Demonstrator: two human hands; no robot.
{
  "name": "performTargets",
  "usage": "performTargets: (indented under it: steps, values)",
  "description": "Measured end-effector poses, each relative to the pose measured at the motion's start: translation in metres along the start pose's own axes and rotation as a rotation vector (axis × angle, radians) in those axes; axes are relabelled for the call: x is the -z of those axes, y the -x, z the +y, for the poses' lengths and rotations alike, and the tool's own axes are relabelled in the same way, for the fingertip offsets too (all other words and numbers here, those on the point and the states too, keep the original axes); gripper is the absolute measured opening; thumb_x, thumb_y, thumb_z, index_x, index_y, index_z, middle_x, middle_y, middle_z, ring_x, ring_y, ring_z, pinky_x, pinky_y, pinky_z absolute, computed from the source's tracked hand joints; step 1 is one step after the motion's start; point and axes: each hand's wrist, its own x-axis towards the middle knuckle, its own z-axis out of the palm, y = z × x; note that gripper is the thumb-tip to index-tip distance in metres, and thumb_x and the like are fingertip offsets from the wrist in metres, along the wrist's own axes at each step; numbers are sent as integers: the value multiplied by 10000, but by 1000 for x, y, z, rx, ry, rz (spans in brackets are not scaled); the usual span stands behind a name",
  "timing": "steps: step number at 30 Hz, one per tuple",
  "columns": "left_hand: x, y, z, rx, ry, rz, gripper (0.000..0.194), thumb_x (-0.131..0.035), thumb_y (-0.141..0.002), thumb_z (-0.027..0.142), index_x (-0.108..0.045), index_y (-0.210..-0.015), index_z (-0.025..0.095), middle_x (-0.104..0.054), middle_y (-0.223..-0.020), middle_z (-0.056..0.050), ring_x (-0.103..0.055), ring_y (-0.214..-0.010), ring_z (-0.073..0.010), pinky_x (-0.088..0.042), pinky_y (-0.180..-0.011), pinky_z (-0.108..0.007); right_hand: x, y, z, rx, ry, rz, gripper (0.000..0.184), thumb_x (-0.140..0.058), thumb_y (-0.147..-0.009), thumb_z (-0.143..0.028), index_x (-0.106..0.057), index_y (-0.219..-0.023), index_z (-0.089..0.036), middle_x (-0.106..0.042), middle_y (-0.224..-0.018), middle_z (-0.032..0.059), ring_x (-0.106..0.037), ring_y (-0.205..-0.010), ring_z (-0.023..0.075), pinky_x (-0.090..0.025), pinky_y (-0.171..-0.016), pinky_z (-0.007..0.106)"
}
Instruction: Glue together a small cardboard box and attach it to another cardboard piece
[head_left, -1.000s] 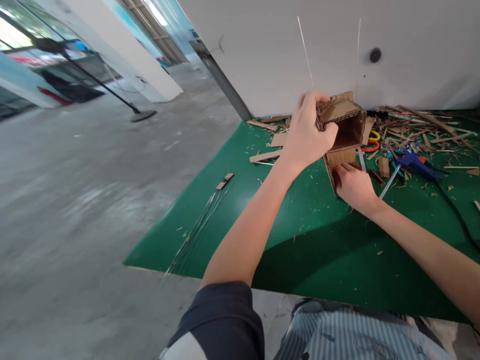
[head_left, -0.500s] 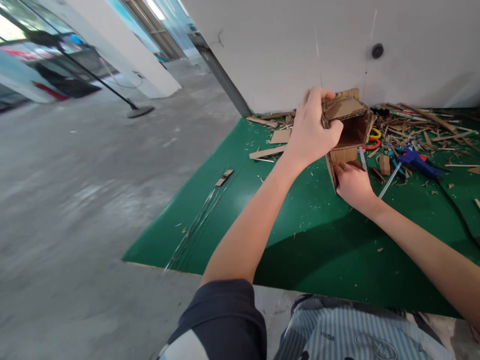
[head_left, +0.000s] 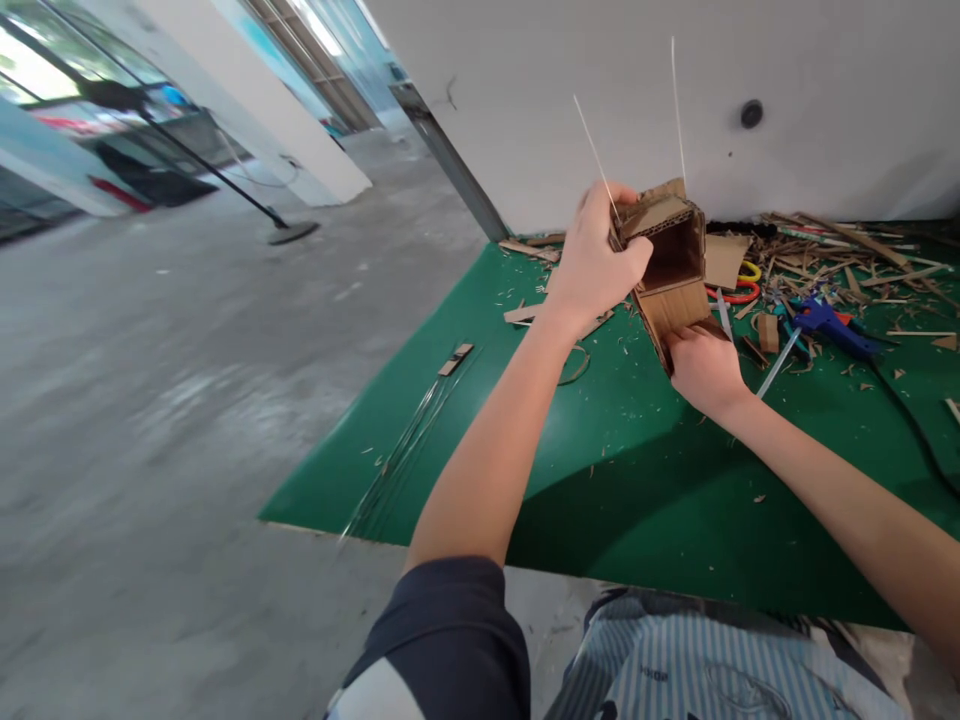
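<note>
A brown cardboard box structure (head_left: 670, 305) is held up above the green tabletop, tilted, with its hollow upper part facing me. My left hand (head_left: 598, 255) grips its upper left edge, thumb on the front and fingers over the top. Lower down, my right hand (head_left: 703, 368) is closed round the bottom of the cardboard, its fingertips partly hidden inside. Two thin pale sticks (head_left: 677, 110) rise from the top of the structure in front of the wall.
On the green table (head_left: 600, 520) lie a blue glue gun (head_left: 836, 325) with a black cord, scissors with red and yellow handles (head_left: 739, 291), and a heap of cardboard scraps (head_left: 847, 255). Thin wires or sticks (head_left: 401, 450) lie at the left. A white wall (head_left: 562, 90) stands behind.
The cardboard structure's top has tipped left along with my left hand, while my right hand stays nearly in place. The two sticks now show clearly, and a cardboard piece behind is uncovered.
</note>
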Motion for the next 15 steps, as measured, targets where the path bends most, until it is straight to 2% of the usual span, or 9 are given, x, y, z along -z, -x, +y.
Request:
performTargets:
  steps: [3, 6, 10, 15]
  values:
    - [3, -2, 1, 16, -11, -4, 374, -597, -740, 18, -568, -1053, 220, -596, -1080, -48, -577, -1134, -233, -422, -1089, -430, 6, 1, -3, -7, 14, -23, 255, -419, -911, -99, -666, -966, -135, -703, -1074, 143, -632, -1071, 254, -464, -711, 308]
    - [2, -4, 1, 37, -6, 20, 371, -577, -730, 5, -582, -1038, 212, -608, -1077, -43, -589, -1105, -223, -440, -1070, -421, 14, 0, -6, -27, 27, -38, 308, -383, -906, -76, -650, -1053, -123, -693, -1085, 162, -656, -1035, 255, -483, -705, 313]
    - [3, -10, -7, 92, 45, 78, 339, -553, -733, 13, -600, -1007, 208, -609, -974, -20, -613, -1009, -202, -476, -1014, -408, 28, -10, -9, -52, 22, -81, 362, -366, -908, -83, -632, -1140, -165, -686, -1146, 153, -677, -1035, 249, -500, -719, 308]
    - [6, -19, -22, 259, 146, 181, 308, -548, -724, 30, -599, -973, 205, -586, -827, -4, -617, -811, -172, -525, -837, -349, 44, -29, -11, -86, 24, -201, 301, -477, -859, -132, -701, -1056, -173, -731, -1052, 145, -705, -1002, 268, -508, -734, 315]
